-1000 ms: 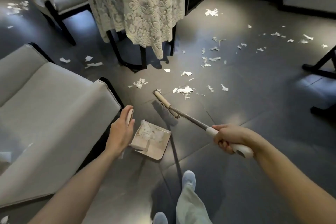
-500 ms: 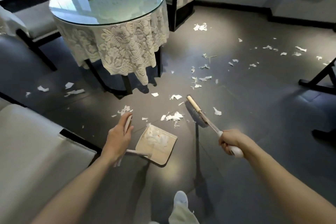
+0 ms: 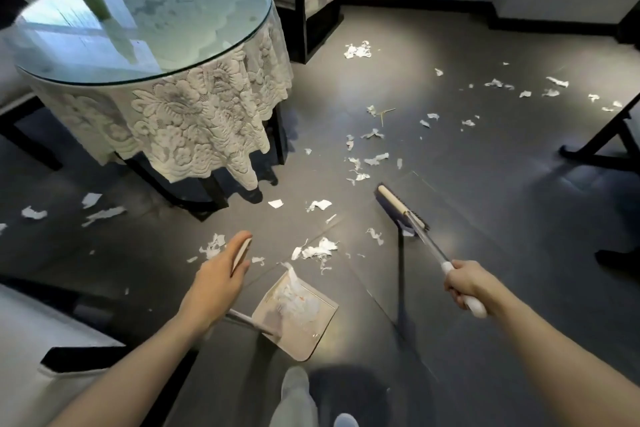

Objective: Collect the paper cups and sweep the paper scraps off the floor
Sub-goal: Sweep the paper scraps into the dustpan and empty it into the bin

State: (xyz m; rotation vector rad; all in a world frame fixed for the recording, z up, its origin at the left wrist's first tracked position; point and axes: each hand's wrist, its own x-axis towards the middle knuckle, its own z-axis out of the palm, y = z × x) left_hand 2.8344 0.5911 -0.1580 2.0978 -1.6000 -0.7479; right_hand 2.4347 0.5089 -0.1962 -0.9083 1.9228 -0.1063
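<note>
Fingers (image 3: 456, 292) are curled round broom (image 3: 394, 203) (right hand (image 3: 465, 282)) and dustpan (image 3: 311, 340) (left hand (image 3: 214, 282)); paper scraps (image 3: 317, 251) are strewn across the grey floor (image 3: 485, 201), some piled in the dustpan.

No legible text anywhere.

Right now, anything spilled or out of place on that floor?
Yes. Torn paper scraps litter the floor, from beside the table out to the right, ahead of the broom. The dustpan holds some already, with one strip poking up over its far edge.
</note>
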